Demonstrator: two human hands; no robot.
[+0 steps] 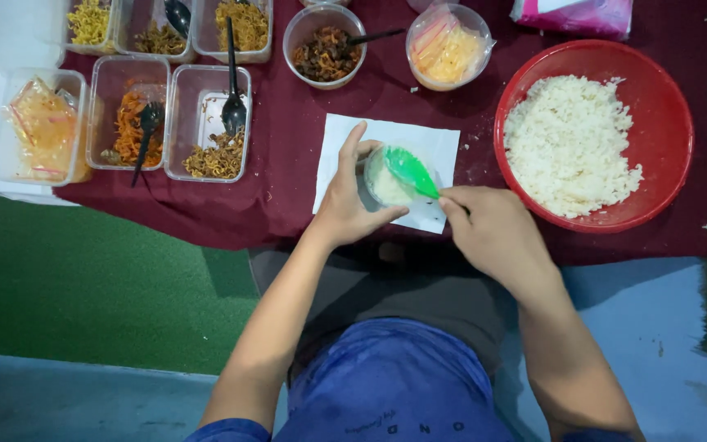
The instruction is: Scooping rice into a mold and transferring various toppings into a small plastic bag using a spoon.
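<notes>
**A:** Status at the hands?

**B:** Left hand is wrapped around a small clear cup, thumb on the near side, fingers up the far side, holding it steady. Right hand is clenched on the handle of a green spoon; the spoon's bowl sits over the cup mouth, pressing on the rice inside.

**A:** Where's the cup?

**B:** On the white paper sheet, near its front edge, about mid-way along the front edge of the maroon cloth.

**A:** How far in?

**B:** Cup looks largely filled with white rice (can't tell if it's level with the rim, spoon covers it). My read: the rice portion is in and being packed. Nothing has been turned out; the paper is bare apart from the cup.

**A:** Supply?

**B:** Red bowl just right of the paper, toward the cloth's right edge, still well stocked with rice. Toppings look untouched for this portion: round tub of dark fried bits and a bagged tub along the back edge, rectangular tubs of noodles and orange shreds at the left edge, black spoons resting in them.

**A:** Left to do?

**B:** Judging by the layout: finish the rice, sides, wrap. Early stage.
</notes>
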